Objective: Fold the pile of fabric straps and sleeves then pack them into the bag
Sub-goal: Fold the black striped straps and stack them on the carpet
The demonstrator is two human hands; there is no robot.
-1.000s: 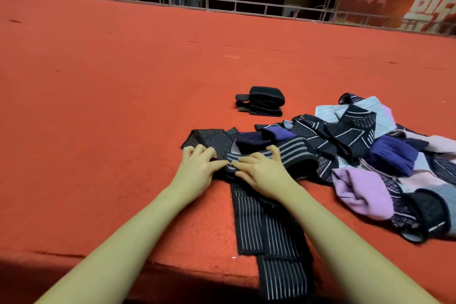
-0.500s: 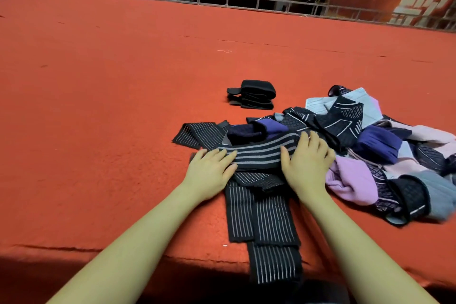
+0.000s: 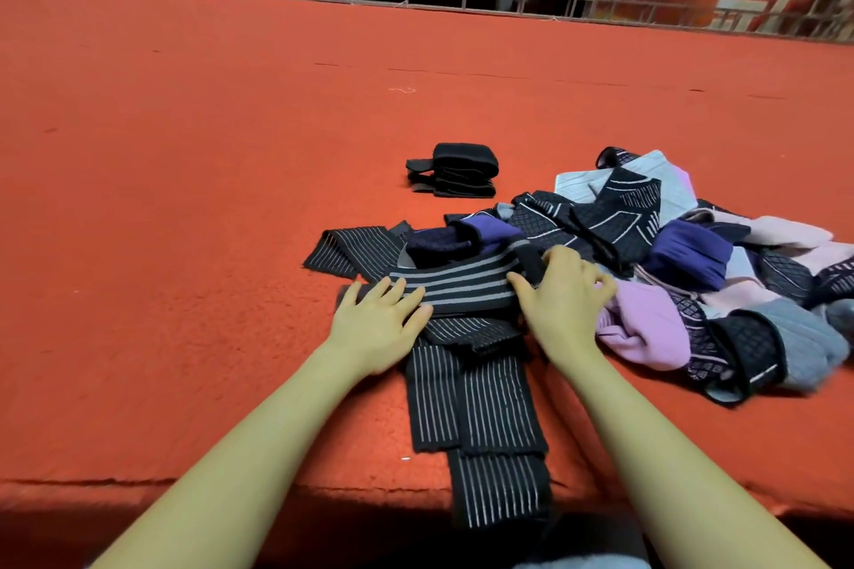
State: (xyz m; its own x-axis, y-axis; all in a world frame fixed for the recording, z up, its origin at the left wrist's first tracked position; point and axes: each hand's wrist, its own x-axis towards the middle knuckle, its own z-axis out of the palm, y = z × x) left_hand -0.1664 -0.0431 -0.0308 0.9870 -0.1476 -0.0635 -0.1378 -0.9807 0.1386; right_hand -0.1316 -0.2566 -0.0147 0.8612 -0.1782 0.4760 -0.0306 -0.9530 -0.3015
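The left hand (image 3: 376, 321) lies flat, fingers straight, pressing the near-left end of the striped strap (image 3: 455, 286) against the red carpeted surface (image 3: 185, 199); this appears intended to anchor the layers so the fold does not spring open. The right hand (image 3: 561, 300) has its fingers curled over the strap's right end, apparently gripping the edge to draw it across or tighten the fold, though the exact contact beneath the fingers is hidden. The strap's long pinstriped tail (image 3: 480, 411) runs toward the viewer and hangs over the near edge of the surface, so folding is judged only partly done. One folded black strap (image 3: 455, 171) sits apart, beyond the work, presumably set aside as finished. The unfolded pile (image 3: 693, 263) of dark, purple, pink and grey sleeves lies just to the right, touching the right hand. No bag is visible.
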